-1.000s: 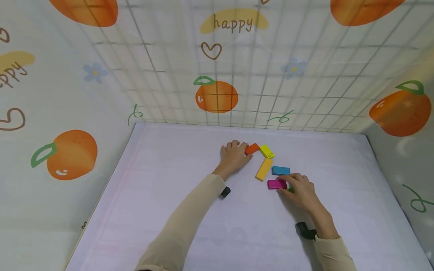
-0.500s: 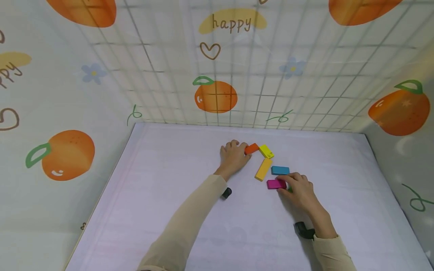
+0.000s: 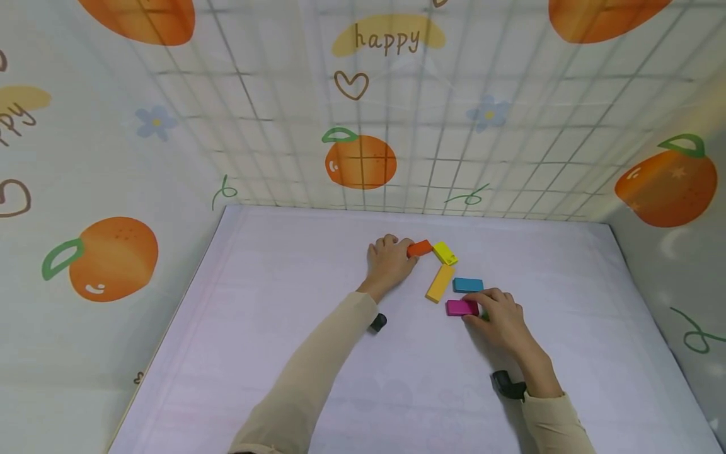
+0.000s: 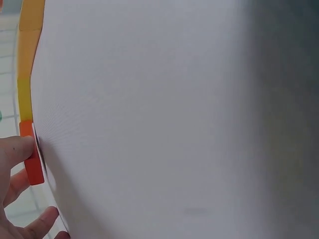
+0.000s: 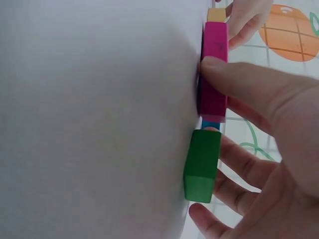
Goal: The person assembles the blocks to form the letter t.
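Observation:
In the head view my left hand (image 3: 388, 261) pinches an orange block (image 3: 420, 248) at its left end; the left wrist view has the thumb on its near side and a finger behind. A yellow block (image 3: 445, 253) meets the orange one's other end, and an amber block (image 3: 440, 283) slants down from there. My right hand (image 3: 501, 318) grips a magenta block (image 3: 462, 308) between thumb and finger. Just above lies a blue block (image 3: 467, 285). Mostly hidden by the right hand in the head view, a green block (image 5: 202, 167) shows plainly in the right wrist view, beside the curled fingers.
All the blocks lie on a white tabletop (image 3: 272, 302). Patterned sheets with oranges and a grid (image 3: 363, 162) stand along its back and sides. A black device (image 3: 508, 384) sits at the right wrist, another (image 3: 378, 323) at the left.

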`<state>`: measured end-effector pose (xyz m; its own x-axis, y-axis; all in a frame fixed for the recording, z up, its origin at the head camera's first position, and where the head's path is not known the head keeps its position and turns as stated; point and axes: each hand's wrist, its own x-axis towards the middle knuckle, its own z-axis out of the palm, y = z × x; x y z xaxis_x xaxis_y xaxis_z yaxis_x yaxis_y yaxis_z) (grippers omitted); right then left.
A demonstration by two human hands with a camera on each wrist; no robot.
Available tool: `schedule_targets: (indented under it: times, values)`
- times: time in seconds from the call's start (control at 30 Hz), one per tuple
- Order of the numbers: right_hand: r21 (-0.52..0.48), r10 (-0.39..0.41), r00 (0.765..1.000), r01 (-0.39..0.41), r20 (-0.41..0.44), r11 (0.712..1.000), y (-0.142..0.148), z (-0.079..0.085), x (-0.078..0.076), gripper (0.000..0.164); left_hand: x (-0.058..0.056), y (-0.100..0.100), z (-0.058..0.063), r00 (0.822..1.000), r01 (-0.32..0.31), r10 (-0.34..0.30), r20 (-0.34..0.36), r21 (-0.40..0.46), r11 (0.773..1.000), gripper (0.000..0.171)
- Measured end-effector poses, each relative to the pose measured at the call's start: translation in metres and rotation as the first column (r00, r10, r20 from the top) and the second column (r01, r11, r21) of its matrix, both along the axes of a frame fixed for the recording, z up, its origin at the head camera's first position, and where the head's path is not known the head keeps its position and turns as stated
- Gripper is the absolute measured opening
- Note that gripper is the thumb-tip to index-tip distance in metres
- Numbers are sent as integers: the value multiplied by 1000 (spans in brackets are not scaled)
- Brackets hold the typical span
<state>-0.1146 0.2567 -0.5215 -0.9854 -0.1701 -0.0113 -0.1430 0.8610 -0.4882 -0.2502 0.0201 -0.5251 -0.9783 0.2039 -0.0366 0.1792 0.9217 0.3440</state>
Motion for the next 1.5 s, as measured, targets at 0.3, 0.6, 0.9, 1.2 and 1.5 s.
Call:
schedule_targets:
  times: [0.3, 0.6, 0.9, 1.2, 1.5]
  values:
    - [-29, -7, 1000, 8, 2, 1000, -3, 3, 1, 42, 3, -14, 3, 1000, 20, -20, -9, 34, 999, 37]
    - [-45, 5, 1000, -7, -29, 999, -8, 3, 0, 43, 7, -33, 4, 994, 100, -97, -53, 42, 994, 39]
    - [-55, 45, 996, -50, -82, 997, -15, 9, 1, 43, 21, -64, 7, 971, 238, -234, -58, 66, 969, 39]
    - [-78, 64, 991, -74, -121, 994, -24, 12, 0, 40, 39, -96, 13, 958, 287, -286, -30, 61, 956, 38]
    - [-100, 105, 981, -123, -164, 987, -38, 15, -4, 41, 54, -126, 13, 961, 277, -278, -1, 78, 958, 38]
